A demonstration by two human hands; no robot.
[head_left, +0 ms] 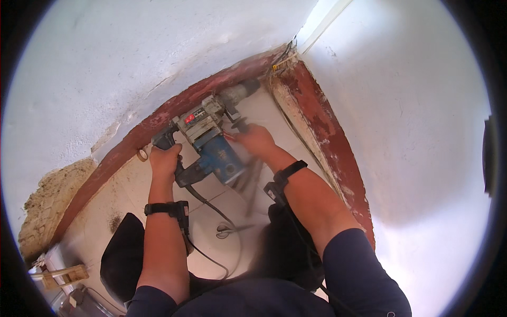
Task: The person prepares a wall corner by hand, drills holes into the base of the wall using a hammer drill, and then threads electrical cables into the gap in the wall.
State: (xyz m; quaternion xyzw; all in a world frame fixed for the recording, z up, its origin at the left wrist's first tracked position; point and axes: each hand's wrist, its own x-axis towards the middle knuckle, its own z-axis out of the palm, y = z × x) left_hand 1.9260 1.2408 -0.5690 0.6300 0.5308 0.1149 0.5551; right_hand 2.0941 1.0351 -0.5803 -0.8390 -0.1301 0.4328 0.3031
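A blue and grey rotary hammer (216, 153) lies on its side across the far corner, its blurred front end (243, 91) pointing to where the two walls meet. My left hand (165, 158) is closed around its black rear handle. At its black side handle (240, 126), my right hand (256, 141) has its fingers curled, slightly smeared by motion; the fingertips are partly hidden. A black power cord (203, 199) runs from the rear grip down toward me. What bit the tool carries, if any, cannot be made out.
White walls with a peeling red-brown base band (327, 124) close in left and right. Loose wires (285, 55) stick out at the corner. On the tiled floor lie scissors (224, 230) and a tape roll (142, 155). Clutter with a wooden piece (63, 276) stands lower left.
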